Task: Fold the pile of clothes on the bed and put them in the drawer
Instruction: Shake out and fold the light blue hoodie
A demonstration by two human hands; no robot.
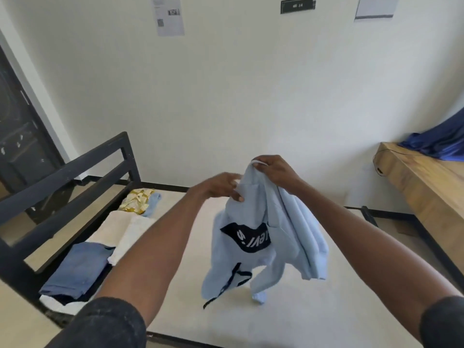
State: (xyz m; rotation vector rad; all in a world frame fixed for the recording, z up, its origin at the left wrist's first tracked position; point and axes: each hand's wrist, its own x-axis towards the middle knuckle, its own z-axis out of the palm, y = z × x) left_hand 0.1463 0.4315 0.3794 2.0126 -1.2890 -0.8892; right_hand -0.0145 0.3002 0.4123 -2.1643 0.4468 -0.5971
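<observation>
A: From the head view, what do we have in the middle of the frame?

B: We see a light blue hoodie (266,237) held up above the bed (288,317), its dark logo patch upside down and a dark drawstring dangling from the lower part. It hangs crumpled, its lowest cloth close to the mattress; we cannot tell if it touches.

A: And the grip of each hand?

B: The right hand (273,172) pinches the top edge of the hoodie, fingers curled round a white loop of cloth. The left hand (221,185) holds the fabric just below and to the left of it, thumb and fingers closed on the cloth. Both forearms reach in from the bottom of the frame, with dark sleeves at the elbows.

A: What lies at the lower left?

B: Along the bed's dark metal frame (75,177) we see a folded blue garment (77,270), then folded white cloth (123,232), then a yellow patterned item (136,200) further up.

A: And the right edge?

B: A wooden table (426,187) with dark blue cloth (439,144) draped over it. Papers (169,15) hang on the white wall at the top.
</observation>
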